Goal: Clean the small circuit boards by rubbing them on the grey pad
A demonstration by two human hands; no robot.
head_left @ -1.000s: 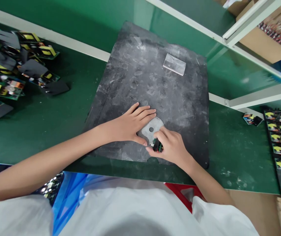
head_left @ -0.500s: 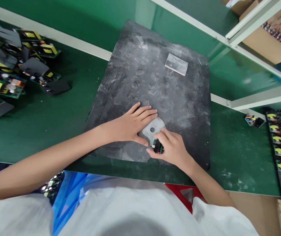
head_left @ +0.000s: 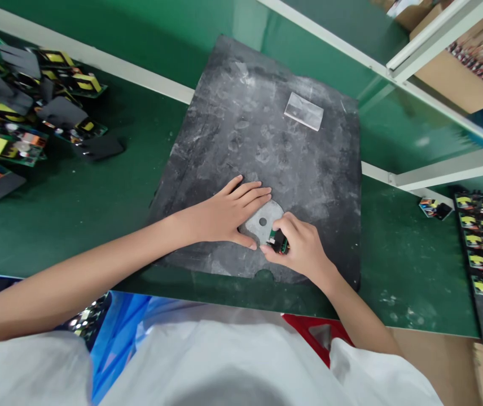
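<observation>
A flat grey disc (head_left: 263, 214) with a small centre hole lies on the black mat (head_left: 262, 129). My left hand (head_left: 231, 214) rests flat across the disc's left side, its fingers stretched out. At the disc's lower right edge, my right hand (head_left: 301, 245) grips a small circuit board (head_left: 278, 241) with black and green parts between thumb and fingers. The fingers hide much of the board, and I cannot tell whether it touches the disc. Farther back on the mat lies a greyish rectangular block (head_left: 304, 111).
Circuit boards (head_left: 17, 107) are heaped on the green bench (head_left: 110, 208) at left. One small board (head_left: 435, 208) lies at right, near a tray of several boards (head_left: 481, 242). White frame bars (head_left: 448, 163) stand at the back right. Below the front edge are blue and red containers.
My right hand has shifted slightly right and up with the circuit board, along the disc's edge, and the board has turned somewhat. My left hand stays in place on the disc.
</observation>
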